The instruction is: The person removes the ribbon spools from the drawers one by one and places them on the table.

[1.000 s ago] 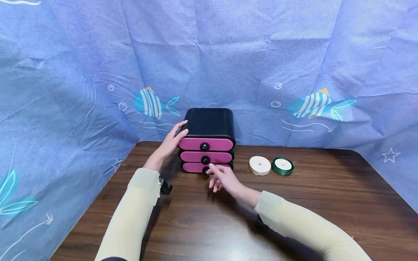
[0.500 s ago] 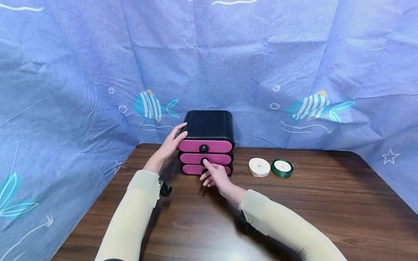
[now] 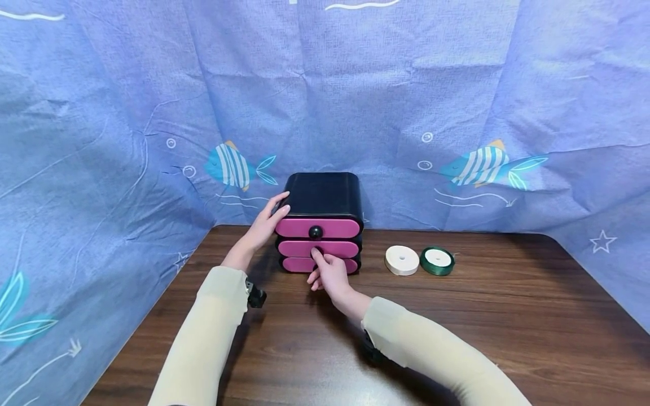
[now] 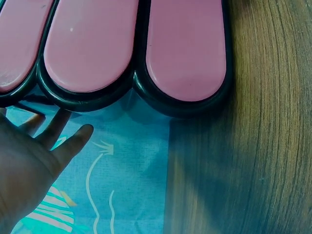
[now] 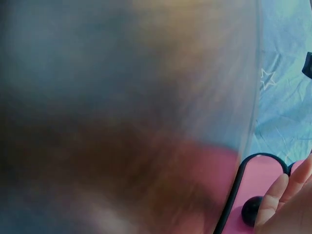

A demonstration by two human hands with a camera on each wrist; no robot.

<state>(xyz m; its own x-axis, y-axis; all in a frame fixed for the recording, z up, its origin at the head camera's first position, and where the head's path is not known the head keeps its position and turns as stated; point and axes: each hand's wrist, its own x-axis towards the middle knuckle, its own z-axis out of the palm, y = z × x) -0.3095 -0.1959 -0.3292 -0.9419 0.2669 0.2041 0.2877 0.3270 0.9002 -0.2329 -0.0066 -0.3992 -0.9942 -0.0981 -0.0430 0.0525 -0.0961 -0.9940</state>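
A small black drawer cabinet (image 3: 325, 194) with three pink drawer fronts stands near the back of the table. Its top drawer's round black knob (image 3: 316, 232) shows plainly. My left hand (image 3: 260, 228) rests on the cabinet's upper left side, fingers fairly straight; the left wrist view shows its fingers (image 4: 73, 144) spread along that side. At the middle drawer (image 3: 291, 248), my right hand (image 3: 331, 277) pinches the knob, which thumb and fingers mostly hide. In the right wrist view, fingers (image 5: 273, 200) lie beside a black knob (image 5: 251, 210). All drawers look closed.
To the right of the cabinet lie a cream ribbon roll (image 3: 396, 262) and a green ribbon roll (image 3: 426, 263) side by side on the brown wooden table (image 3: 508, 304). A blue fish-patterned cloth (image 3: 386, 113) hangs behind. Much of the right wrist view is blurred.
My right hand has moved left from in front of the lower drawers to the middle drawer's knob and now pinches it. The left hand has stayed at the cabinet's side.
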